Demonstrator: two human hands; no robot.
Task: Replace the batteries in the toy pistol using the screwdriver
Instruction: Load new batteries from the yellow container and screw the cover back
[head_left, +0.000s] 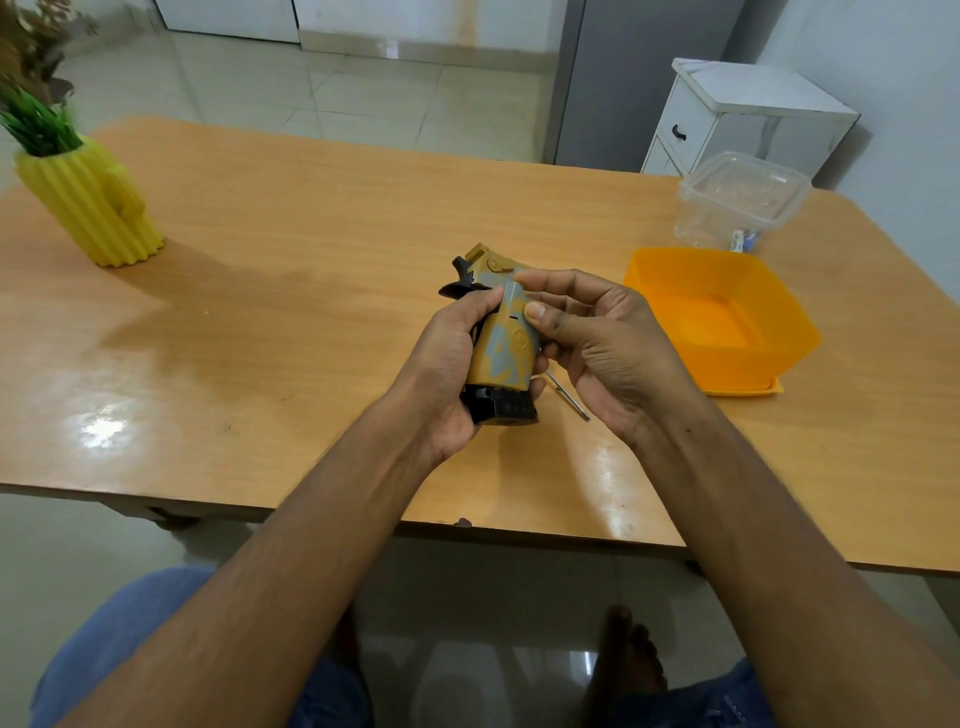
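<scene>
Two hands over wooden table (311, 249): left hand (447, 364) wraps toy pistol (501, 338) grip, butt toward wearer; right hand (597, 343) pinches its side panel, screwdriver (571, 400) tucked beneath; best held steady, thumb sliding cover evenly.

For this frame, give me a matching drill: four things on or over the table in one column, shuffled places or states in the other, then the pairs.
Things
1. toy pistol
2. screwdriver
3. orange tub
4. yellow vase

Places
A. far left on the table, holding a green plant
B. held in both hands, grip toward the camera
C. right of the hands, open
D. shaft showing under the right hand

Pairs: 1-B, 2-D, 3-C, 4-A. The left hand wraps the pistol's grip.
</scene>
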